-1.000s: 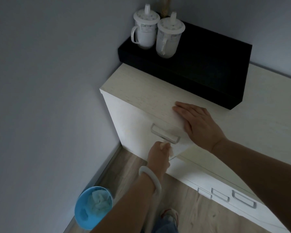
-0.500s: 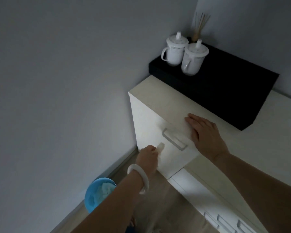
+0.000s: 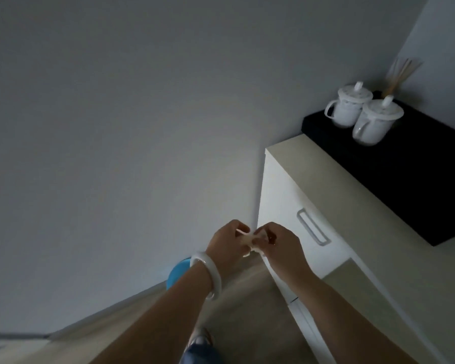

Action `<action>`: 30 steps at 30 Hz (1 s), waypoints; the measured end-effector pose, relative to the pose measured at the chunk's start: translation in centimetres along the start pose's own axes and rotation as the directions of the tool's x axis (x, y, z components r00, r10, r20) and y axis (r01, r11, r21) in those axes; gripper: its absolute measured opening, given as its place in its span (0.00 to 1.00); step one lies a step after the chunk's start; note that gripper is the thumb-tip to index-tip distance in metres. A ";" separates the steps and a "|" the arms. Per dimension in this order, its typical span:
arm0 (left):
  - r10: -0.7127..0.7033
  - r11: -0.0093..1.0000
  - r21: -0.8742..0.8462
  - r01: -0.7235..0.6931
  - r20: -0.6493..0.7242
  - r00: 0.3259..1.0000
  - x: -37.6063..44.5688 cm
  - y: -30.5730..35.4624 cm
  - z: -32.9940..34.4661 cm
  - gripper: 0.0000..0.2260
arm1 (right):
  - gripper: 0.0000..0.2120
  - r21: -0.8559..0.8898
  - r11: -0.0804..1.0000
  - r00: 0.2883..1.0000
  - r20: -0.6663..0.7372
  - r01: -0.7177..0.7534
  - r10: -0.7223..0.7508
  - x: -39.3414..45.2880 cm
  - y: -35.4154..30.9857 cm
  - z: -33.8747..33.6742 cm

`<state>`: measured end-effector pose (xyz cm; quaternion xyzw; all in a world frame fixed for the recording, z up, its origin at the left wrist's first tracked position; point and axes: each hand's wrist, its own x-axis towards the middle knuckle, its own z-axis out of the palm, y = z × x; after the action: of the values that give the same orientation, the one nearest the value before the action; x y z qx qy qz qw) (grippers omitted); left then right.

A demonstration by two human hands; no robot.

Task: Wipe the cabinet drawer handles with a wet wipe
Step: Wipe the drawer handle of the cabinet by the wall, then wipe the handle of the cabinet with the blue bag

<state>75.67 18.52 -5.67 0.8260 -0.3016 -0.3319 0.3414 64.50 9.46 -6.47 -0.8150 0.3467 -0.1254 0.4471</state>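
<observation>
Both hands meet in front of the pale cabinet (image 3: pixel 279 195), left of its drawer handle (image 3: pixel 311 227). A small crumpled wet wipe (image 3: pixel 250 239) is stretched between them. My left hand (image 3: pixel 227 244), with a white bangle on the wrist, pinches one end. My right hand (image 3: pixel 281 245) pinches the other end. The silver bar handle sits on the top drawer front, to the right of my right hand and apart from it. No hand touches the cabinet.
A blue bin (image 3: pixel 177 271) stands on the wood floor by the wall, partly hidden behind my left wrist. On the cabinet top lies a black box (image 3: pixel 410 185) with two white lidded mugs (image 3: pixel 363 116) and reed sticks (image 3: pixel 401 72).
My right hand left the cabinet top and came down to the wipe. My left hand pulled away from the handle. The view swung left, toward the wall.
</observation>
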 end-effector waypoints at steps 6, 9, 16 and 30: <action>-0.078 0.993 0.070 0.090 -0.164 0.983 -3.9 -4.0 -2.9 0.09 | 0.07 0.048 0.998 0.992 0.117 -0.047 0.041 -0.6 -0.8 3.3; -0.103 0.986 0.106 0.131 -0.237 0.966 -6.0 -6.1 -4.7 0.08 | 0.05 0.094 0.992 0.984 0.168 -0.080 0.064 -0.7 -2.0 5.1; -0.282 0.953 -0.210 0.219 -0.347 0.895 -12.4 -12.4 -10.2 0.12 | 0.02 0.229 0.971 0.931 0.364 -0.073 -0.016 -3.1 -8.1 11.9; -0.551 0.812 -0.566 0.143 -0.663 0.507 -36.9 -28.2 -19.3 0.07 | 0.05 0.172 0.925 0.645 0.673 0.339 -0.361 -20.7 -23.3 34.4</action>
<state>75.81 68.75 -4.03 0.8273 0.1475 -0.0444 0.5402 77.66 53.91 -4.82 -0.8461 -0.0122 0.1000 0.5234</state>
